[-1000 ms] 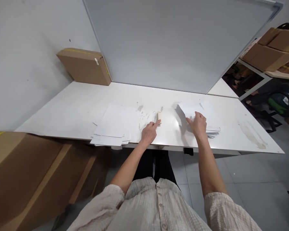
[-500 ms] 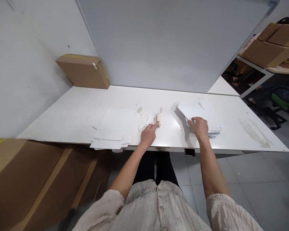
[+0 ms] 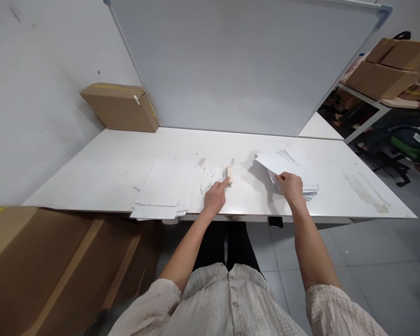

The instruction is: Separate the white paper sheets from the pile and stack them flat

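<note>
My left hand [image 3: 214,198] rests on the table with its index finger stretched out onto a small cream-coloured oblong block [image 3: 229,172] with a dark detail at its near end. Its other fingers are bent; it does not grip the block. On the right, my right hand [image 3: 290,186] pinches the near left edge of a sheet of paper [image 3: 275,162], which is lifted and tilted over a paper stack [image 3: 311,190]. Faint printed lines show on that sheet. Left of my left hand lies another loose stack of white paper [image 3: 161,186], its near sheets jutting over the table edge.
The white table [image 3: 101,172] meets a large whiteboard [image 3: 231,70] at the back. A flat cardboard box [image 3: 121,107] leans in the left corner. Large cardboard [image 3: 49,261] stands below left. At right are stacked boxes [image 3: 385,74] and an office chair [image 3: 406,144].
The sheet in my right hand has turned slightly, and printed lines now show on it. My left finger stays on the block. The view has shifted a little.
</note>
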{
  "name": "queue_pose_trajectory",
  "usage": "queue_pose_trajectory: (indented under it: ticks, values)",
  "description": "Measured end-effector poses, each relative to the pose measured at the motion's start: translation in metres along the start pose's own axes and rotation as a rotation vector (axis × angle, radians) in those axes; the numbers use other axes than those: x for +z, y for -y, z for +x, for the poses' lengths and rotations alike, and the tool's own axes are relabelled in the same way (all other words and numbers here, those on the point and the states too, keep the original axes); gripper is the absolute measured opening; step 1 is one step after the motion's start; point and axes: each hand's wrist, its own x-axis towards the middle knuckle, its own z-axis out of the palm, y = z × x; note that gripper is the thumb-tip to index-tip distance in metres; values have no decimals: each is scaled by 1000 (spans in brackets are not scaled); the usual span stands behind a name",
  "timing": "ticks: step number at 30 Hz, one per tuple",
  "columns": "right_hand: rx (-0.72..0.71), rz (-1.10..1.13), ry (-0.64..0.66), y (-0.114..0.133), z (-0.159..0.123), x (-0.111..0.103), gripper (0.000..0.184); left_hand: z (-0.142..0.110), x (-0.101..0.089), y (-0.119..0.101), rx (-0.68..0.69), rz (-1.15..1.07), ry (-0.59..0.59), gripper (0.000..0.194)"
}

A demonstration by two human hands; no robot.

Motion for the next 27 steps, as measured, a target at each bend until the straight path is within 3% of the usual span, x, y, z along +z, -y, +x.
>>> queue_pose_trajectory:
  ticks: [4, 6, 8, 10, 12, 14, 19, 24, 27]
  values:
    - [-109, 25, -188, 3, -11, -14, 32, 1, 3, 2, 19, -172, -84, 50]
    - [-204, 128, -298, 10, -24, -26, 34, 1, 4, 5, -3, -388, -166, 43]
    - [-272, 287, -321, 22, -42, -38, 35, 1, 2, 7, -77, -702, -206, 44]
    - [-300, 463, -283, 37, -62, -44, 34, 0, -2, 9, -143, -1077, -116, 58]
    - [-315, 619, -202, 52, -78, -40, 32, -3, -7, 9, -161, -1411, 73, 72]
    - [-322, 737, -95, 63, -89, -28, 30, -6, -12, 9, -182, -1599, 200, 75]
    - [-290, 977, 55, 71, -96, 6, 27, -12, -16, 7, -313, -1695, 72, 54]
    - [-231, 944, 148, 55, -72, 7, 33, -11, -14, 6, -432, -1799, 60, 49]
    - [-133, 671, -37, 32, -36, 0, 32, -9, -14, 4, -469, -1858, 7, 44]
